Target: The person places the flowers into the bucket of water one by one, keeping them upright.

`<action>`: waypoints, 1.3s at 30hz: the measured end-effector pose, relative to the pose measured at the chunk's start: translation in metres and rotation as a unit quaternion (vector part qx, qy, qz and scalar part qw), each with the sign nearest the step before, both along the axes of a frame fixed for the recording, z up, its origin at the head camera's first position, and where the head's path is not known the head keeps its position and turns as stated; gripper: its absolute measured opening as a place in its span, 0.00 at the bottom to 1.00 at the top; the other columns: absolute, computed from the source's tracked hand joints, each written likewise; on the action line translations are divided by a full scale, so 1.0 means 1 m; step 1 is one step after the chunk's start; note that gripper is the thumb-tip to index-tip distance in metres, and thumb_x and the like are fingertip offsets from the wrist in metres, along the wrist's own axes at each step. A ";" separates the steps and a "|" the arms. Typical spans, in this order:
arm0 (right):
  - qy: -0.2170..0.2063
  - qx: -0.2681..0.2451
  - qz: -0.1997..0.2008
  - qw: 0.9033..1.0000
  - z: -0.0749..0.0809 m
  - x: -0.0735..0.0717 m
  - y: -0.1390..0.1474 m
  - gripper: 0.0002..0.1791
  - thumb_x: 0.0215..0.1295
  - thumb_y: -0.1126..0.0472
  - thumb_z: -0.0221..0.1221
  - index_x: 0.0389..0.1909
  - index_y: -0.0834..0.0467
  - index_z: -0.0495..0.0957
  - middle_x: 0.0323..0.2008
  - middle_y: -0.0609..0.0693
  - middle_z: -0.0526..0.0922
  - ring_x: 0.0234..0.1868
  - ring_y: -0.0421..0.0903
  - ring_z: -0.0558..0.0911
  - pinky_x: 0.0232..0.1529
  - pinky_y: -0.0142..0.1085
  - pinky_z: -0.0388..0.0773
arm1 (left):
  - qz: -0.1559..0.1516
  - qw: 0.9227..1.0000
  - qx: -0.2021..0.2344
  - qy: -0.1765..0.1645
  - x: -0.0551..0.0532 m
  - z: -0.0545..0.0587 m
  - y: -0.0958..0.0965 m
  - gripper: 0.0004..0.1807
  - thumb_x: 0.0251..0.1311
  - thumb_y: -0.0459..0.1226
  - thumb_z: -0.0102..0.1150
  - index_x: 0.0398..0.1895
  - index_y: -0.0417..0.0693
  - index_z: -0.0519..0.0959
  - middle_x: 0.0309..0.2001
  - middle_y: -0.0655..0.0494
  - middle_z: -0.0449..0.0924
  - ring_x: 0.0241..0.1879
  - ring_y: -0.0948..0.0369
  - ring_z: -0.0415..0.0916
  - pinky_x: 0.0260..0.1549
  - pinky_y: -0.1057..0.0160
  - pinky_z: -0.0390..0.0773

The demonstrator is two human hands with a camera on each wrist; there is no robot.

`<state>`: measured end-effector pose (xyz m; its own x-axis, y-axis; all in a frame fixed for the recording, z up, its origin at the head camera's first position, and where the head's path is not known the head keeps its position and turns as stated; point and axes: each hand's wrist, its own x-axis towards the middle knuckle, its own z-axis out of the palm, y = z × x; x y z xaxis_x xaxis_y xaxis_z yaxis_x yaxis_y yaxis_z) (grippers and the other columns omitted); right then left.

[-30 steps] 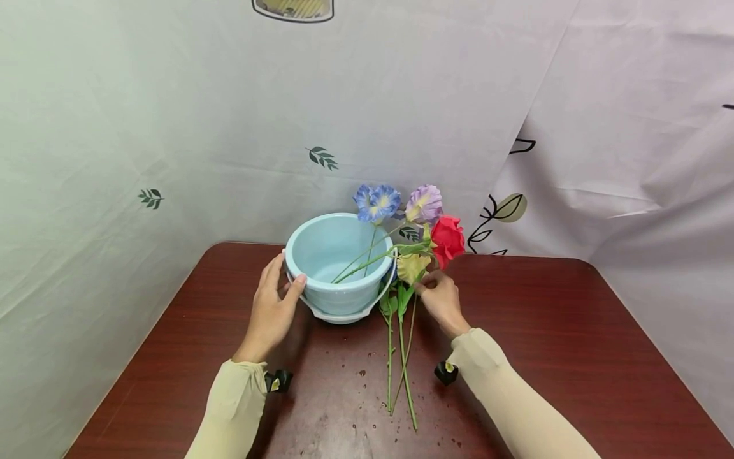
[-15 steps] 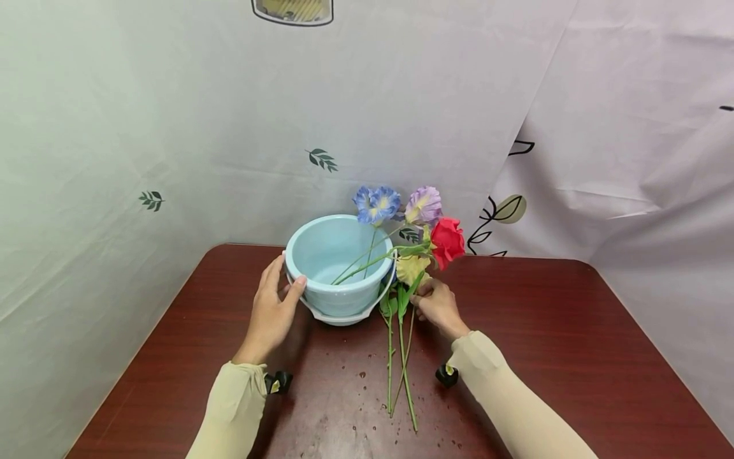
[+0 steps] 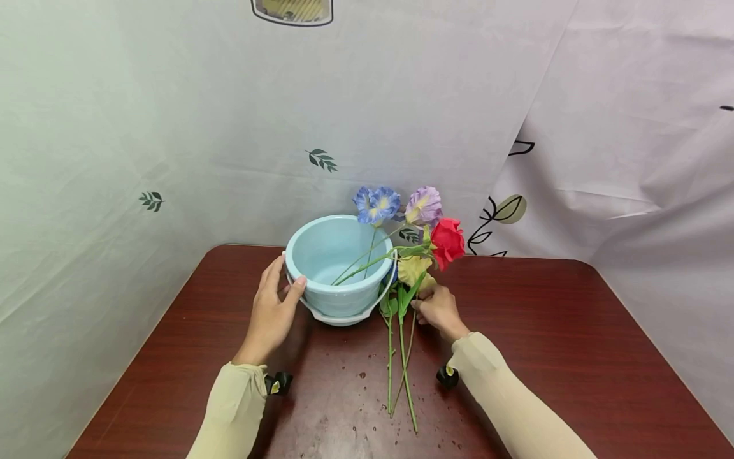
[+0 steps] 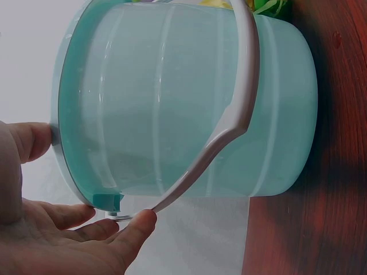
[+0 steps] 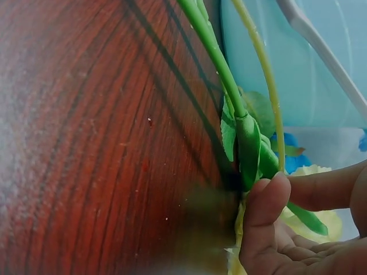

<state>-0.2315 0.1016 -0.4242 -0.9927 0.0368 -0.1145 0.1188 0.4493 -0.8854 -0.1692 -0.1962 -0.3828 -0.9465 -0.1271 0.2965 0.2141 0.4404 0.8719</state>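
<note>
A light blue bucket (image 3: 338, 299) with a white handle (image 4: 246, 74) stands on the table. My left hand (image 3: 272, 312) holds its left rim, thumb at the front and fingers by the handle's hinge. To the bucket's right, my right hand (image 3: 438, 309) pinches a thin yellowish stem (image 5: 269, 80) between thumb and finger, just below a yellow flower (image 3: 414, 271). Beside it lie green stems (image 3: 406, 376) with leaves (image 5: 249, 146). Leaning out of the bucket are a blue flower (image 3: 376, 205), a purple flower (image 3: 424, 206) and a red rose (image 3: 447, 243).
The dark red wooden table (image 3: 545, 331) carries several water drops (image 3: 362, 375) in front of the bucket. A pale printed cloth (image 3: 229, 127) hangs close behind the table and along its sides.
My right hand has shifted slightly toward me and left along the yellow flower's stem. The left hand and the bucket have stayed in place.
</note>
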 end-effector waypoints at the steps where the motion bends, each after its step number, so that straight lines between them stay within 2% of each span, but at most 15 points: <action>1: -0.002 -0.002 -0.001 1.000 0.000 0.000 0.000 0.09 0.57 0.72 0.62 0.38 0.72 0.74 0.22 0.58 0.79 0.15 0.42 0.77 0.20 0.41 0.84 | 0.000 1.000 0.000 0.000 0.000 0.000 0.000 0.34 0.70 0.45 0.51 0.74 0.45 0.54 0.72 0.49 0.51 0.68 0.57 0.55 0.65 0.55 0.68; 8: 0.004 -0.015 -0.012 1.000 -0.002 -0.001 0.002 0.10 0.56 0.74 0.60 0.39 0.74 0.75 0.23 0.61 0.81 0.13 0.41 0.76 0.18 0.39 0.83 | 0.001 1.000 -0.002 0.002 0.000 0.000 0.000 0.34 0.70 0.44 0.51 0.74 0.44 0.54 0.72 0.49 0.51 0.68 0.56 0.56 0.65 0.55 0.68; 19: -0.007 -0.051 -0.029 0.998 -0.001 -0.002 0.006 0.12 0.55 0.78 0.58 0.42 0.76 0.74 0.24 0.63 0.82 0.14 0.40 0.76 0.15 0.32 0.80 | 0.002 1.000 -0.002 0.005 0.000 0.000 0.000 0.33 0.70 0.44 0.51 0.74 0.45 0.54 0.72 0.49 0.52 0.68 0.57 0.55 0.65 0.55 0.68; 26: -0.013 -0.062 -0.039 0.997 0.003 -0.003 0.011 0.13 0.56 0.77 0.58 0.43 0.76 0.74 0.25 0.63 0.82 0.15 0.41 0.77 0.17 0.34 0.82 | 0.002 1.000 0.000 0.004 0.000 0.000 0.000 0.34 0.70 0.44 0.51 0.74 0.45 0.54 0.73 0.50 0.51 0.68 0.58 0.54 0.65 0.55 0.68; 33: -0.008 -0.075 -0.048 0.996 0.006 -0.004 0.020 0.13 0.56 0.78 0.57 0.44 0.77 0.74 0.27 0.65 0.82 0.14 0.40 0.76 0.15 0.29 0.79 | 0.002 1.000 -0.003 0.001 0.000 0.000 0.000 0.34 0.70 0.44 0.51 0.74 0.45 0.54 0.73 0.49 0.51 0.68 0.57 0.54 0.65 0.55 0.68; 39: -0.003 -0.093 -0.047 0.995 0.009 -0.004 0.027 0.14 0.57 0.78 0.55 0.45 0.77 0.71 0.26 0.65 0.81 0.14 0.40 0.76 0.16 0.29 0.79 | 0.002 1.000 -0.001 0.002 -0.001 -0.001 0.000 0.34 0.70 0.44 0.51 0.74 0.44 0.54 0.73 0.49 0.51 0.68 0.56 0.55 0.65 0.54 0.68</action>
<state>-0.2355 0.1290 -0.4151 -0.9850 0.1078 -0.1345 0.1588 0.2641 -0.9513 -0.1706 -0.1966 -0.3840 -0.9448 -0.1293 0.3011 0.2165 0.4435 0.8697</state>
